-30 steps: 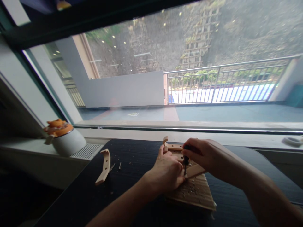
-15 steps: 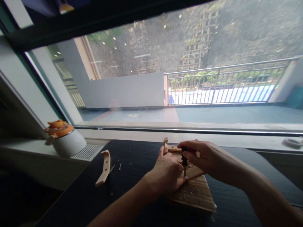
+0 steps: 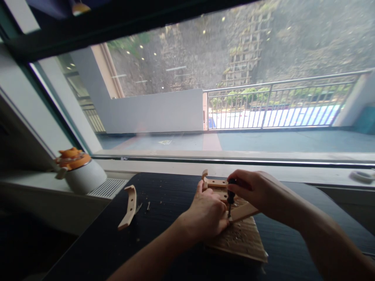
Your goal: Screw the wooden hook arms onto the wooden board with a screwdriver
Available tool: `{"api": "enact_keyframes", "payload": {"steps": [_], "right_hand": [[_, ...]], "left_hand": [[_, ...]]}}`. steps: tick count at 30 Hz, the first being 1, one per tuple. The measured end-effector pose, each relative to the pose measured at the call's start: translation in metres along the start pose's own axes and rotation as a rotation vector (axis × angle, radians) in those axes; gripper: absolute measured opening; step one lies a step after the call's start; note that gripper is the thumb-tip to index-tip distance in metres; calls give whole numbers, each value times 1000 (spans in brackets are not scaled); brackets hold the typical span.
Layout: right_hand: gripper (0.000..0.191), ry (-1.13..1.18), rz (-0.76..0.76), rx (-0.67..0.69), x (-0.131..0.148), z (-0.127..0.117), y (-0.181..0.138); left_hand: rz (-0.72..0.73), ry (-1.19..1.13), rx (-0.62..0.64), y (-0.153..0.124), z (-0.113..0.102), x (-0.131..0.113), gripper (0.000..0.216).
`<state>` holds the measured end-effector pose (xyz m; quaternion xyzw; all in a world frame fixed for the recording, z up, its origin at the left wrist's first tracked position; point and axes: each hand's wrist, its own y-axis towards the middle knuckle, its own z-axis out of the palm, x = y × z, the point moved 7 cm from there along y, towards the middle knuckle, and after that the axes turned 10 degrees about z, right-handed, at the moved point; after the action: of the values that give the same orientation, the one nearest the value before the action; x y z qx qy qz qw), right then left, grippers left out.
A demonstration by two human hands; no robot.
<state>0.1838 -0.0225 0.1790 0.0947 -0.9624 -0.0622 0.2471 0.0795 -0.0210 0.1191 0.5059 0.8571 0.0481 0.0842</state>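
My right hand (image 3: 249, 189) grips the dark handle of a screwdriver (image 3: 231, 192), which leans slightly, its tip down at the near corner of a wooden frame (image 3: 244, 212). Fingers of my left hand (image 3: 208, 212) are wrapped round the left side of that frame and cover much of it. Dark holes show in the frame's crosspieces, and a curved end (image 3: 205, 173) sticks up at the far left. Beneath lies a brown corrugated-looking board (image 3: 240, 244), marked with small holes and scraps. Left of my hands, a loose curved wooden piece (image 3: 131, 207) with two holes rests near a few screws (image 3: 148, 206).
A dark table (image 3: 164, 187) with rounded corners stands against the window sill (image 3: 164, 167). On the left ledge sits a white pot with an orange animal-shaped lid (image 3: 84, 175), beside a vent grille (image 3: 108, 188). A pale ring-shaped roll (image 3: 361, 176) lies on the sill at right.
My right hand and the screwdriver's handle have shifted slightly right, so the tool leans more and more of the frame shows. The tip and my left hand stay in place.
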Motion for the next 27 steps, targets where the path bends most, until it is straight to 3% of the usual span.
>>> {"api": "enact_keyframes", "payload": {"steps": [8,15,27], "right_hand": [[24,-22,6,-49,-1,-1,2],[29,86,-110,58,11,0,-4],[26,26,-38,14,0,-1,1]], "left_hand": [[1,2,-4,0,2,1,18],[10,3,-16,0,2,0,19],[5,7,-21,0,1,1,18]]}}
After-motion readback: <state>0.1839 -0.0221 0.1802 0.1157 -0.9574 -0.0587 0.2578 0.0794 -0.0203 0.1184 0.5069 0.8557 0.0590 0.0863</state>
